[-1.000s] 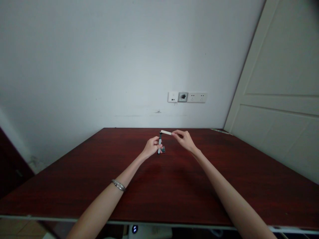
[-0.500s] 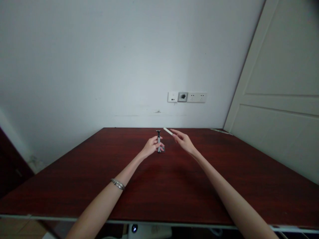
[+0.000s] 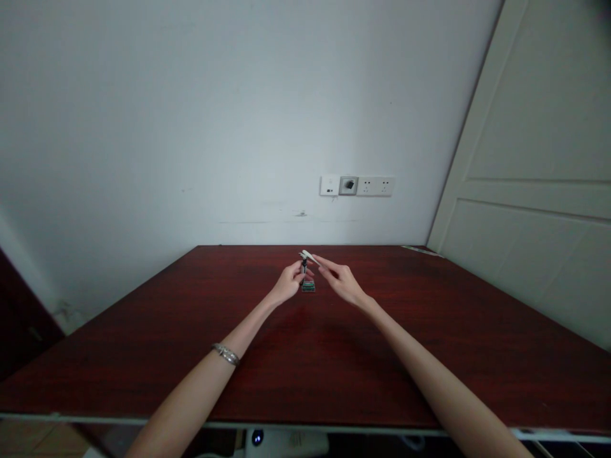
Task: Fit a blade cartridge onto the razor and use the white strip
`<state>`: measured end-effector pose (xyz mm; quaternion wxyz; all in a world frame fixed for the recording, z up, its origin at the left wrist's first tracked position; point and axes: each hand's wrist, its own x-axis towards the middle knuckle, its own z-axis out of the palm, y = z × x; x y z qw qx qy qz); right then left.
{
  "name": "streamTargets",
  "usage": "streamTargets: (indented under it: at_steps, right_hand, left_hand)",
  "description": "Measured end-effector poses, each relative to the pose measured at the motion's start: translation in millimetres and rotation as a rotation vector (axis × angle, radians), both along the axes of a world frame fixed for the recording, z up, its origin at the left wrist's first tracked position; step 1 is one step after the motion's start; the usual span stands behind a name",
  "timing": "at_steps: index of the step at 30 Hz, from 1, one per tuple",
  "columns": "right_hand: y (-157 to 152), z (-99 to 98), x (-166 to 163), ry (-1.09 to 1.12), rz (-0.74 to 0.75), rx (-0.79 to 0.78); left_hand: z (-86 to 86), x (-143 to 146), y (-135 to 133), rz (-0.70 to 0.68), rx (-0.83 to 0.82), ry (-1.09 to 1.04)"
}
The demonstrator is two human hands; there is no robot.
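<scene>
My left hand (image 3: 287,282) is closed around a razor (image 3: 304,263), held upright with its dark head at the top; the fingers cover part of the handle. My right hand (image 3: 344,284) pinches a slim white stick-like tool (image 3: 312,257) that slants up to the left. Its far end lies over the razor's head; whether they touch I cannot tell. Just below the fingers of my left hand, a small dark green flat box (image 3: 308,287) rests on the table.
Both forearms reach across a dark red wooden table (image 3: 305,356). Behind it rises a pale wall with sockets (image 3: 375,186). A white panelled door (image 3: 534,191) stands along the right. Below the front edge is a white device (image 3: 286,443).
My right hand has moved left, bringing the white tool's end to the razor's head. The razor is slightly lower, and more of the green box shows.
</scene>
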<state>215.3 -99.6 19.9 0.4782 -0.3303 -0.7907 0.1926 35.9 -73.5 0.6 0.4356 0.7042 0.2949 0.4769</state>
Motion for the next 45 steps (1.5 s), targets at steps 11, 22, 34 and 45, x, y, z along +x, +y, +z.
streamTargets:
  at_steps: [11,22,34,45]
  right_hand:
    - [-5.6,5.8,3.5,-0.053,0.062,0.125]
    - [-5.5,9.9,5.7,-0.065,0.027,0.119]
    - [-9.7,17.3,8.2,-0.055,0.033,0.043]
    - [0.4,10.7,11.3,0.041,-0.139,0.069]
  left_hand:
    - [4.4,-4.1,-1.0,0.069,0.076,0.018]
    - [-1.9,-10.0,5.2,0.131,0.191,0.156]
    - [-2.8,-12.0,5.6,0.144,0.261,0.225]
    - [-9.4,-10.9,9.4,0.28,0.115,0.207]
